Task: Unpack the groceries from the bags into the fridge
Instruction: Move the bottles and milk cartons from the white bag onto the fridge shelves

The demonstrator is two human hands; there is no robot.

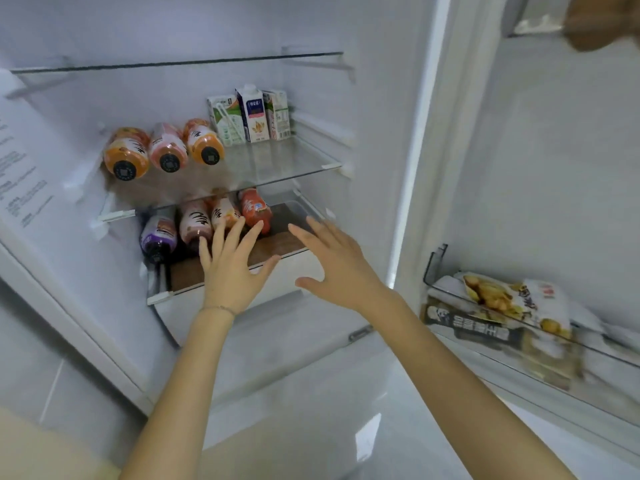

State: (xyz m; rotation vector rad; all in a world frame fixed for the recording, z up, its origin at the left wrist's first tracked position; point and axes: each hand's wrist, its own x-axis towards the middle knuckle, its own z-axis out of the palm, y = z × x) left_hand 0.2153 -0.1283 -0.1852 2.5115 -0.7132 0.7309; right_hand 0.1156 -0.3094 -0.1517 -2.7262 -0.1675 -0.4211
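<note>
The fridge stands open in front of me. On its middle glass shelf [277,164] lie three orange and pink bottles [166,148] on their sides, with three small cartons [251,116] standing behind them. Below, several more bottles [194,221] lie in the bottom drawer [298,268]. My left hand [232,268] hovers over the drawer's front edge with fingers spread, just short of the bottles. My right hand [337,265] is open beside it over the drawer's right part. Neither hand holds anything.
The fridge door [554,168] hangs open on the right; its lower bin [446,289] holds snack packets [502,306]. The top glass shelf [173,64] carries nothing. A white panel with printed text [31,161] lies at the left. White tiled floor [311,427] lies below.
</note>
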